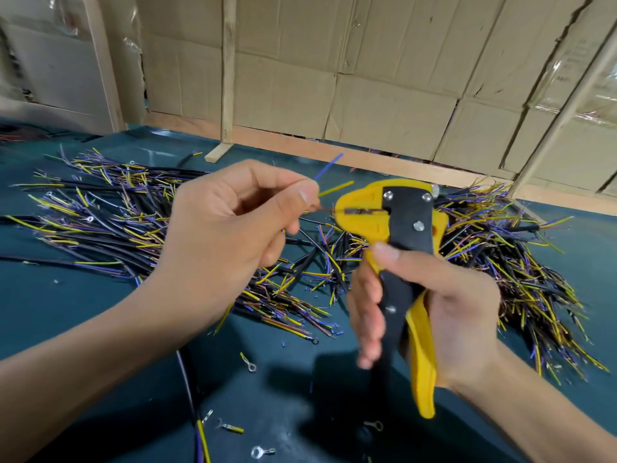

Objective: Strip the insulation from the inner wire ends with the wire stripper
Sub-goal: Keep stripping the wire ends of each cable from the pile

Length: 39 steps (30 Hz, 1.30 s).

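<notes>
cardboard walls behind, dark green bench (pixel 66 312) under a big mess of cut cables (pixel 110 225) and loose ring terminals (pixel 262 452).

my left hand (pixel 230 228) pinches the brown wire (pixel 325 210) between thumb and forefinger, and its end is poked sideways into the mouth of the stripper (pixel 394 228). the blue wire (pixel 329 166) and yellow wire (pixel 336 188) stick up free, just above the tool head. right hand (pixel 434 312) is wrapped round the handles, thumb up on the black body.

what worries me: brown looks only a little way in, so a squeeze could bite air or nip just the tip. if my pinch is loose the wire may slide with the jaws instead of shedding its sleeve. yellow sits close enough to the mouth to stray in too. can't tell how far the handles are squeezed, blur hides it.
</notes>
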Tool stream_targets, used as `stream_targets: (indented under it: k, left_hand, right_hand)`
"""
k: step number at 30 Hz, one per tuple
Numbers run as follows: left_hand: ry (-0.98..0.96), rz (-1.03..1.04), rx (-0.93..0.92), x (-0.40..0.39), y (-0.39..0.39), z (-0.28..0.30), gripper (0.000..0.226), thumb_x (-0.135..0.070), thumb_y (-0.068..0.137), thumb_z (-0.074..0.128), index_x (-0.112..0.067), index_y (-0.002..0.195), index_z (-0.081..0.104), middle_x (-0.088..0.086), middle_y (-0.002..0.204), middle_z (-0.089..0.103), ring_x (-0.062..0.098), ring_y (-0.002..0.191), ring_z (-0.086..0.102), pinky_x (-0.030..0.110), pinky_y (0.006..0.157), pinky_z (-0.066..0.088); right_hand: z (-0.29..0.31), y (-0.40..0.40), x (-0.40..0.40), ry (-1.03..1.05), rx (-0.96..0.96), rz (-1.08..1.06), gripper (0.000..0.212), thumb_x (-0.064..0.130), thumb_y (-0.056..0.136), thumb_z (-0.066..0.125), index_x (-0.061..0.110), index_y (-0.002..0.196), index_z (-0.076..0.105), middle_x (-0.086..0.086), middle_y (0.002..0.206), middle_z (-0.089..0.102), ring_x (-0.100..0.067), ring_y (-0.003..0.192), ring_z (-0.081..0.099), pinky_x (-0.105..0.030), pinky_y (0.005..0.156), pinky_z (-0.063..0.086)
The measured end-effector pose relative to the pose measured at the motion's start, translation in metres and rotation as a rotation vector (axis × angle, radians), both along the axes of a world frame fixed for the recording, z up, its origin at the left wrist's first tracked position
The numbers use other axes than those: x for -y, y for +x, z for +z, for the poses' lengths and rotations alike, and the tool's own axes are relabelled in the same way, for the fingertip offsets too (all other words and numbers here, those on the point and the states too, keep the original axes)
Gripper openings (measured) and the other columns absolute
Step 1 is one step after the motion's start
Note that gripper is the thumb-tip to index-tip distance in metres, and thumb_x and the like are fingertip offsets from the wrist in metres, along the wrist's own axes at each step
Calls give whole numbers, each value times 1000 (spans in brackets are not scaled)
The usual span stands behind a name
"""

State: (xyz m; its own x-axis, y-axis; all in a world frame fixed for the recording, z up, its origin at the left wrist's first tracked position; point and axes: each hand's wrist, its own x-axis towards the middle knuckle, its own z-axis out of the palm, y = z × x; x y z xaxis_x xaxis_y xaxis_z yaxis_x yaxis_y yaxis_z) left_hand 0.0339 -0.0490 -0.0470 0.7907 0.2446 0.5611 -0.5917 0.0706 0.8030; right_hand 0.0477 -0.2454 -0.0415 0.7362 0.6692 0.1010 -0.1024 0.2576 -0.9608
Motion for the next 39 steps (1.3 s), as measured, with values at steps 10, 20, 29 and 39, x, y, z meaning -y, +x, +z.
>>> stream_targets:
  k: [10,20,29,39]
  left_hand:
    - [235,385,162,-22,13,-8,5,-24,96,67,-29,94,65,-14,74,67,0,57,56,13,61,43]
    - [876,717,469,-49,17,-9,9,-11,100,63,-4,103,67,4,95,66,13,86,57,9,89,37]
    - [992,675,620,-50,20,-5,11,3,99,56,8,102,66,17,101,65,30,92,61,34,91,49]
    - [917,624,620,-36,14,-6,9,4,98,58,8,100,66,16,100,64,24,91,58,26,90,45]
  right_hand:
    - [-6,16,-3,-97,-11,-180,51,-10,51,48,-7,102,54,-26,73,65,-35,61,60,-43,63,53]
    - [-22,16,-2,-7,-28,-17,41,26,90,72,-3,118,60,-25,108,70,-41,79,69,-53,74,58]
    - [-33,9,-6,100,97,1,42,26,90,73,-5,118,67,-28,100,69,-38,82,69,-49,76,56]
    - [-34,9,-3,76,149,27,34,23,87,76,-4,106,69,-24,90,67,-41,78,67,-50,74,55]
